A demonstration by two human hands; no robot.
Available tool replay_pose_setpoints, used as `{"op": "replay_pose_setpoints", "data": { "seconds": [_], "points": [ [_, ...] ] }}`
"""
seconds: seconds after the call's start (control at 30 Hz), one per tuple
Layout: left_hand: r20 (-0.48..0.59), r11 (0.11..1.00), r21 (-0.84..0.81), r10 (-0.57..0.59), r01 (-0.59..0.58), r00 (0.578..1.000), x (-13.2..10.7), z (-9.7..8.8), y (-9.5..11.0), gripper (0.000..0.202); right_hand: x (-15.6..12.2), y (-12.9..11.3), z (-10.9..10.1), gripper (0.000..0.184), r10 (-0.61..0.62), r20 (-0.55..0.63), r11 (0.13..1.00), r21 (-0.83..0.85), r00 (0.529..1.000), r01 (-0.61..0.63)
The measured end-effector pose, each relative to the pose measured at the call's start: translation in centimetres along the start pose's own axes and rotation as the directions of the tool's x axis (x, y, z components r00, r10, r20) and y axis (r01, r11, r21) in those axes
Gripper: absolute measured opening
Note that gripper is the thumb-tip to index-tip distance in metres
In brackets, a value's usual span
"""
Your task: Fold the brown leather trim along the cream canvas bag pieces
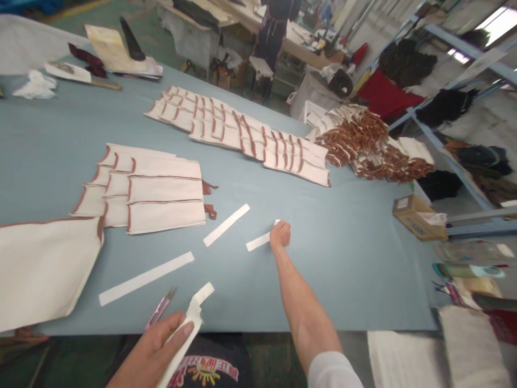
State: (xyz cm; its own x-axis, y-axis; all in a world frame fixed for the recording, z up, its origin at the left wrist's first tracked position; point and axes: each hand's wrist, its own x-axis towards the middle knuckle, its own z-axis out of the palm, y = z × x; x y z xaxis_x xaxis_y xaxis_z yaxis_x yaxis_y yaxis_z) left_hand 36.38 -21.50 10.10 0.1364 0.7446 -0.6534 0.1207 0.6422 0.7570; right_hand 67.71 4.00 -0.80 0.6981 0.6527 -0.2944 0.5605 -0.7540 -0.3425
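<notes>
My left hand is closed around a long white fabric band at the table's front edge; its folded upper end sticks out past the fingers. Just beyond that hand lies a pair of pink-handled thread snips. Farther out, my right hand is curled into a fist over a short white strip, one end showing to its left and a bit of white above. The fingertips are hidden. Two more white strips, a longer one and a shorter one, lie flat between the hands.
Overlapping cream fabric pieces with brown edging lie on the blue-grey table, with a longer row behind. A large cream piece is at left. Brown-edged bundles and a cardboard box stand right. A person is behind.
</notes>
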Motion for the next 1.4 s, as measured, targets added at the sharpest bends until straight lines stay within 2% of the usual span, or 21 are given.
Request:
{"op": "replay_pose_setpoints", "data": {
  "seconds": [0.13, 0.3, 0.4, 0.43, 0.5, 0.57, 0.67, 0.77, 0.8, 0.83, 0.9, 0.93, 0.97, 1.03, 1.13, 1.2, 1.33, 1.4],
  "points": [
    [-0.036, 0.999, 0.011, -0.045, 0.045, 0.998, -0.6, -1.4, 0.9, 0.062, 0.4, 0.0, -1.2, 0.036, -0.080, 0.028, 0.992, -0.100, 0.996, 0.083],
    [-0.147, 0.999, -0.029, 0.030, -0.035, 0.989, -1.6, -1.5, 4.3, 0.058, 1.6, 0.0, -5.8, 0.038, -0.169, 0.085, 0.973, -0.142, 0.982, 0.180],
    [-0.076, 0.971, -0.227, -0.090, 0.070, 0.993, -1.8, -1.0, 6.5, 0.059, 0.9, 0.9, -8.5, 0.041, -0.199, 0.063, 0.971, -0.125, 0.978, 0.205],
    [-0.022, 0.949, -0.292, -0.127, 0.115, 0.992, -1.9, -0.9, 7.1, 0.061, 0.2, 1.4, -9.0, 0.043, -0.226, 0.057, 0.967, -0.111, 0.973, 0.231],
    [0.013, 0.927, -0.346, -0.152, 0.147, 0.988, -1.8, -0.7, 8.0, 0.062, -2.1, 2.4, -9.8, 0.045, -0.313, 0.078, 0.946, -0.058, 0.946, 0.318],
    [0.016, 0.915, -0.374, -0.158, 0.152, 0.987, -1.5, -0.6, 8.6, 0.062, -5.5, 3.4, -10.2, 0.046, -0.440, 0.124, 0.898, 0.038, 0.889, 0.439],
    [0.006, 0.884, -0.445, -0.157, 0.144, 0.988, -0.9, -0.2, 9.3, 0.054, -12.2, 4.6, -10.8, 0.044, -0.648, 0.165, 0.759, 0.223, 0.744, 0.612],
    [-0.007, 0.849, -0.514, -0.147, 0.123, 0.989, -0.2, 0.6, 10.1, 0.041, -19.0, 4.9, -12.0, 0.036, -0.786, 0.121, 0.605, 0.349, 0.606, 0.715],
    [-0.008, 0.838, -0.533, -0.143, 0.117, 0.990, 0.0, 0.9, 10.4, 0.038, -20.9, 4.8, -12.5, 0.036, -0.834, 0.080, 0.531, 0.382, 0.545, 0.756],
    [-0.006, 0.829, -0.548, -0.137, 0.112, 0.991, 0.2, 1.2, 10.7, 0.036, -22.5, 4.7, -13.0, 0.039, -0.898, -0.028, 0.392, 0.402, 0.439, 0.827],
    [0.002, 0.812, -0.575, -0.122, 0.101, 0.992, 0.6, 1.7, 11.3, 0.031, -24.6, 4.4, -13.8, 0.049, -0.953, -0.152, 0.195, 0.355, 0.263, 0.914],
    [0.010, 0.804, -0.586, -0.115, 0.099, 0.993, 0.8, 1.9, 11.5, 0.029, -25.2, 4.4, -14.1, 0.055, -0.965, -0.186, 0.121, 0.312, 0.186, 0.942],
    [0.020, 0.796, -0.597, -0.111, 0.100, 0.994, 0.9, 2.2, 11.6, 0.028, -25.5, 4.5, -14.2, 0.061, -0.971, -0.196, 0.081, 0.270, 0.137, 0.960],
    [0.043, 0.776, -0.620, -0.115, 0.116, 0.992, 1.1, 2.5, 11.8, 0.026, -25.6, 4.9, -14.1, 0.069, -0.975, -0.197, 0.066, 0.202, 0.107, 0.977],
    [0.067, 0.744, -0.650, -0.146, 0.154, 0.987, 1.3, 2.9, 11.9, 0.025, -25.4, 5.9, -13.0, 0.068, -0.968, -0.214, 0.098, 0.157, 0.131, 0.983],
    [0.069, 0.730, -0.662, -0.169, 0.172, 0.983, 1.3, 3.1, 12.0, 0.025, -25.5, 6.3, -12.2, 0.063, -0.962, -0.248, 0.084, 0.132, 0.115, 0.988],
    [0.034, 0.724, -0.671, -0.184, 0.159, 0.982, 1.1, 3.5, 11.9, 0.025, -26.2, 6.4, -11.5, 0.044, -0.937, -0.347, 0.009, 0.079, 0.036, 0.997],
    [0.016, 0.732, -0.668, -0.171, 0.138, 0.985, 0.9, 3.7, 11.6, 0.023, -26.5, 6.3, -11.6, 0.031, -0.935, -0.353, -0.005, 0.091, 0.028, 0.996]
  ]
}}
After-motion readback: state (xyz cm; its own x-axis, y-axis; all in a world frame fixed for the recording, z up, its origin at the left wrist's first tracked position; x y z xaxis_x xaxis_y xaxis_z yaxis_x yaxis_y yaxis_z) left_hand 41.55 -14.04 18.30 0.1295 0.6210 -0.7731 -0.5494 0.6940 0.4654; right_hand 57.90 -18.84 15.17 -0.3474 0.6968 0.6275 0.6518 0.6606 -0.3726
